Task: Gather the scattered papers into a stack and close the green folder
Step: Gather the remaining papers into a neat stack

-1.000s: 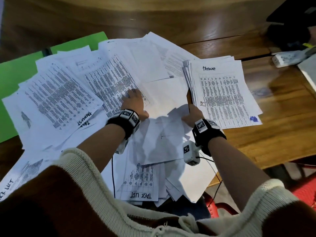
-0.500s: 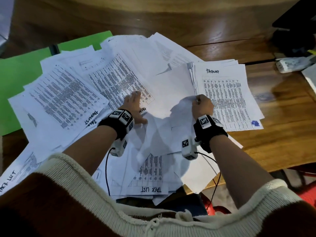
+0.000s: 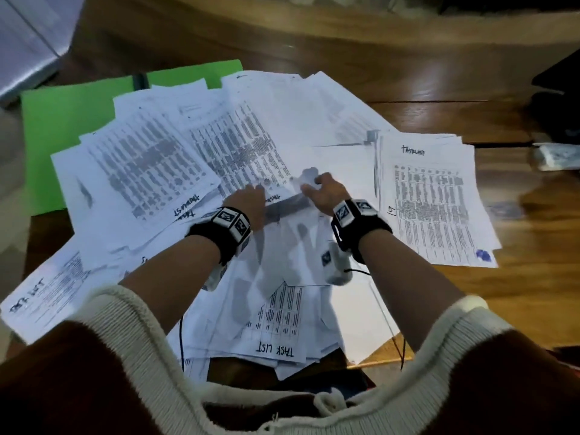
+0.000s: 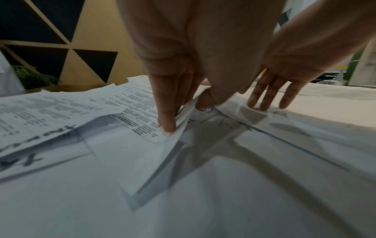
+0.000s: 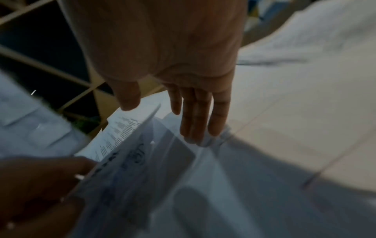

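White printed papers (image 3: 150, 171) lie scattered over the wooden table (image 3: 408, 89), partly covering the open green folder (image 3: 72, 120) at the back left. A neater stack (image 3: 430, 199) sits on the right. My left hand (image 3: 251, 199) is in the middle of the spread. In the left wrist view its fingers (image 4: 167, 122) pinch the lifted edge of one sheet (image 4: 183, 128). My right hand (image 3: 324, 191) is just to the right of it, with its straight fingers (image 5: 195, 125) touching the paper and the thumb held apart.
A white oblong object (image 3: 558, 155) lies at the table's right edge, with a dark object (image 3: 558, 76) behind it. A grey box-like thing (image 3: 28, 42) stands at the back left. Several sheets (image 3: 276, 350) hang over the near table edge.
My right hand has moved left, away from the right stack and close to my left hand, and its fingers have straightened. The left hand stayed in the middle of the papers.
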`<state>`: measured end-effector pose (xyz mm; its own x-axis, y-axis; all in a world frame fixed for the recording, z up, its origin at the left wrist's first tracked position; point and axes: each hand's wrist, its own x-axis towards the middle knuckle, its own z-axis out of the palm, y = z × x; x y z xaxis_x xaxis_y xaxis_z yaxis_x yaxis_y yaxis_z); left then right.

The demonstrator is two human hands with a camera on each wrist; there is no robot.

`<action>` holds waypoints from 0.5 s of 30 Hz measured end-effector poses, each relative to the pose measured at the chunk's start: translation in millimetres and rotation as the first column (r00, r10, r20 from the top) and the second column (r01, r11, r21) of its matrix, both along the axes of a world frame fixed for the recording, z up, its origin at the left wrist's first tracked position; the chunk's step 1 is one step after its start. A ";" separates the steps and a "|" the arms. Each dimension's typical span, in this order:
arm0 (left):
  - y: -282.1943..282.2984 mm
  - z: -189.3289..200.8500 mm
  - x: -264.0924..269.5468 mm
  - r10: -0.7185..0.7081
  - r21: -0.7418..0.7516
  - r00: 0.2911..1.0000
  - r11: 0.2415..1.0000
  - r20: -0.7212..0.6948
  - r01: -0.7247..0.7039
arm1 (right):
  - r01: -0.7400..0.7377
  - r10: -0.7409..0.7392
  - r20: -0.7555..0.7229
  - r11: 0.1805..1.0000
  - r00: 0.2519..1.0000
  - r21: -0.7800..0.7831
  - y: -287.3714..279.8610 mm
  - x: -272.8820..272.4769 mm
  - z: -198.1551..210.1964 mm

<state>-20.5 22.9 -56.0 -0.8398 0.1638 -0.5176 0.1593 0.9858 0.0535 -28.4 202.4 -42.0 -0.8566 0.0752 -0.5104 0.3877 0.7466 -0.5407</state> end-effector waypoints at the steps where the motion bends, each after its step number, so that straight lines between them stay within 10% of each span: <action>1: -0.1 5.2 0.6 -0.010 -0.008 0.999 1.000 -0.031 0.010 | 0.052 -0.048 0.054 0.996 0.997 -0.077 -8.2 -4.3 0.0; 7: -24.1 19.9 5.8 -0.076 0.168 0.997 0.983 0.007 0.073 | 0.097 -0.095 0.036 0.993 0.995 -0.069 -34.6 -24.9 -5.0; 9: -54.4 21.3 -1.1 0.173 0.322 0.984 0.934 -0.039 -0.152 | 0.074 -0.074 0.005 0.997 0.997 0.016 -33.8 -28.4 -6.8; 11: -90.9 26.8 -13.8 0.557 0.380 0.823 0.788 -0.108 -0.484 | 0.054 -0.055 0.013 0.997 0.998 0.064 -31.8 -29.1 -9.1; 13: -129.5 30.0 -13.7 0.750 0.184 0.655 0.659 -0.090 -0.729 | 0.029 -0.034 0.038 0.994 0.999 0.108 -30.6 -28.3 -11.5; 15: -158.3 26.8 -0.8 0.759 -0.015 0.644 0.646 -0.095 -0.763 | 0.012 -0.019 0.053 0.992 0.998 0.129 -28.7 -26.7 -13.6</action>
